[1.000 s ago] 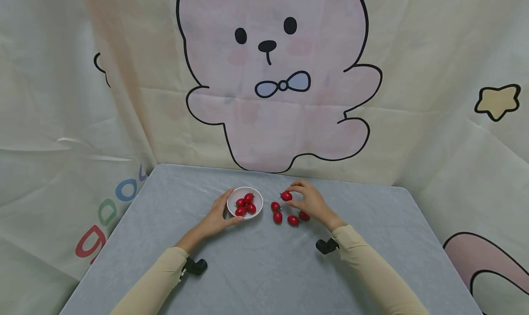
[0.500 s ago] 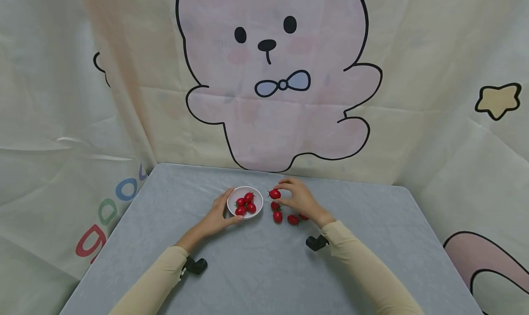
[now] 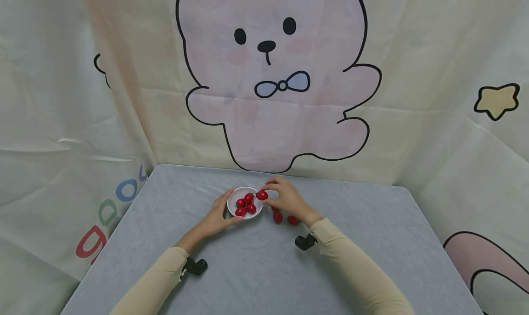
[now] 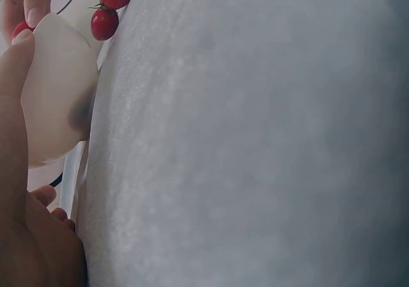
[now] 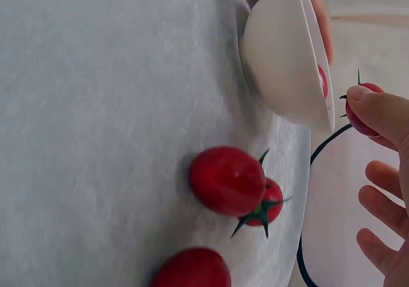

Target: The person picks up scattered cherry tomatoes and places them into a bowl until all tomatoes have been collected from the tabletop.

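My left hand (image 3: 216, 218) holds the small white bowl (image 3: 239, 193) from the left, thumb at the near side and fingers round the far side. Several red cherry tomatoes (image 3: 251, 208) lie in the bowl. Thumb and fingers of my right hand (image 3: 290, 200) pinch one cherry tomato (image 3: 262, 195) right at the bowl's right rim. In the right wrist view that held tomato (image 5: 365, 122) sits above the rim level, green stem turned toward the bowl (image 5: 278, 54). More loose cherry tomatoes (image 3: 278, 217) lie on the table below the right hand, which partly covers them.
A grey cloth (image 3: 248, 273) covers the table. Behind it hangs a pale curtain (image 3: 421, 99) with a cartoon bear. A black wrist camera (image 3: 195, 266) sits on the left wrist and another black camera (image 3: 305, 242) on the right.
My right hand has moved left with the pinched tomato, from above the loose tomatoes to the bowl's rim. The left hand and bowl have stayed in place.
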The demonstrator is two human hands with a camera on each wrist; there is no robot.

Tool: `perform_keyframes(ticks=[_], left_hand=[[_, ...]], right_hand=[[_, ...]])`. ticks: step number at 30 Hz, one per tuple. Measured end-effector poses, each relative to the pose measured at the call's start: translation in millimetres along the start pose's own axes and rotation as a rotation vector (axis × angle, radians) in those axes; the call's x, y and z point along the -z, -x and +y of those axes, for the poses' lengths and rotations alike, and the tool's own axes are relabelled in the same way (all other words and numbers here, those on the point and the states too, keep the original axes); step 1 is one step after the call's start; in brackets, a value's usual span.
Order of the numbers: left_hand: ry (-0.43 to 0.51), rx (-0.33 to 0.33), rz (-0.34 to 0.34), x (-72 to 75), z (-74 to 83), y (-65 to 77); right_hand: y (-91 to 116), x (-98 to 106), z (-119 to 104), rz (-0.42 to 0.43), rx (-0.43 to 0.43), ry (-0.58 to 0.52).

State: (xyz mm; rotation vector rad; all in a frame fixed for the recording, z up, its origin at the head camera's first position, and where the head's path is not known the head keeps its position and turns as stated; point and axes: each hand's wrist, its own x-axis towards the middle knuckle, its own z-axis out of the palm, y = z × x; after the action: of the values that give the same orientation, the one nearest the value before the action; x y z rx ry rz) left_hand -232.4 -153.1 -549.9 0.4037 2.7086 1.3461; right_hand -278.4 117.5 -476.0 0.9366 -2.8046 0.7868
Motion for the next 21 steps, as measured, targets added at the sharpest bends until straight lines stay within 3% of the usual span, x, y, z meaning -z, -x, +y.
perform_keyframes(ticks=[21], left_hand=[[0.002,-0.014,0.009,0.1,-0.7,1.0]], right_hand=[[-3.7,-16.7,-8.7,-0.018,0.027,-0.019]])
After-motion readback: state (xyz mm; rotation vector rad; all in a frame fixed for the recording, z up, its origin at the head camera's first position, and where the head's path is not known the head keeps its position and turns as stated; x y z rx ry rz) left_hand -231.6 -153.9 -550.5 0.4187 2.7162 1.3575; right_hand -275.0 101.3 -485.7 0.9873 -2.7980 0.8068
